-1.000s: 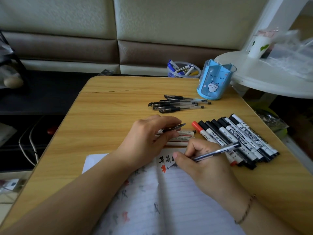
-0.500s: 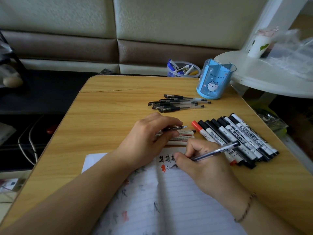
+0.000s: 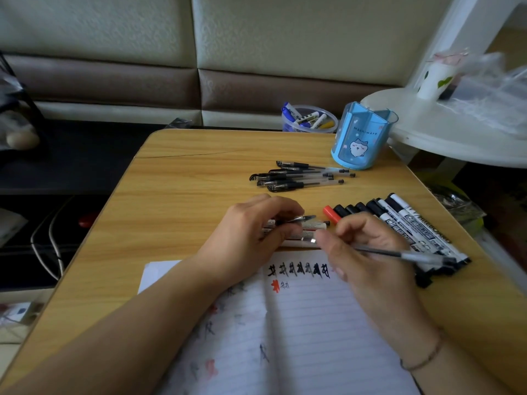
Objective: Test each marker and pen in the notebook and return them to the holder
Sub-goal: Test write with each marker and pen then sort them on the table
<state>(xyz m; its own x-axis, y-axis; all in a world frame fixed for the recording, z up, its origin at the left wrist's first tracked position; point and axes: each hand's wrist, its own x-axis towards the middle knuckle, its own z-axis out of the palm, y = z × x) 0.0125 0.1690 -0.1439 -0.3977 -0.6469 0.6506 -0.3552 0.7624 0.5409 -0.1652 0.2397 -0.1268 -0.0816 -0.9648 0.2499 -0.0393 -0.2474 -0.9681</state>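
Both forearms are bare, with no sleeve showing anywhere along them. The left hand (image 3: 251,232) wears no ring or watch that can be seen. The right hand (image 3: 368,260) is likewise bare of rings. Just below the right hand, around the wrist, sits a thin bracelet (image 3: 425,359), a slim dark cord or chain; its detail is too fine to tell.

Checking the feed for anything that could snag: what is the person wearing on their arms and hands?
Both forearms are bare, with no sleeves in view. The left hand shows no rings or gloves. The right hand is also ungloved; a thin bracelet circles that wrist.
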